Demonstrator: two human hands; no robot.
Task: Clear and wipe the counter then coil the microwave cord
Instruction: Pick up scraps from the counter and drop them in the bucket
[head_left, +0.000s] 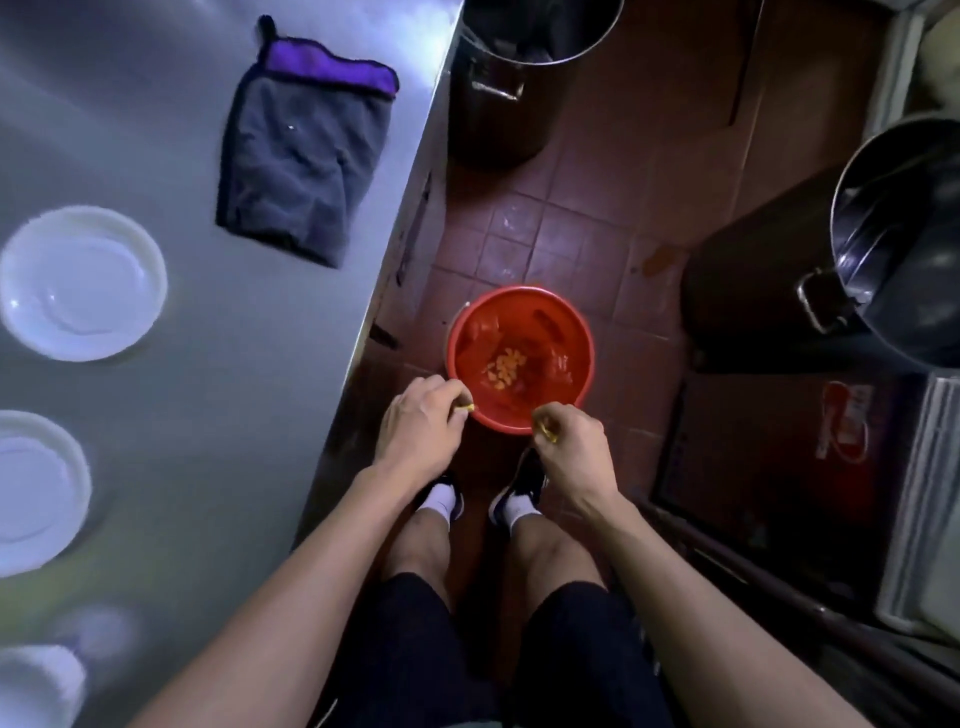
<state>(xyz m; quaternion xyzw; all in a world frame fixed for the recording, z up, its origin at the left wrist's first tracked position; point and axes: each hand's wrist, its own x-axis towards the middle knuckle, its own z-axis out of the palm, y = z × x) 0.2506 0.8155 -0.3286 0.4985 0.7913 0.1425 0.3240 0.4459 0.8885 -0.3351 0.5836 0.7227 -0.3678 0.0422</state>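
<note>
Both the left hand (415, 415) and right hand (569, 434) pinch yellow scraps (546, 431) above the red bucket (521, 358) at frame centre; release well inside its rim.

A rumpled grey cloth (304, 156) with a purple hem lies flat on the steel counter (208, 364).
</note>
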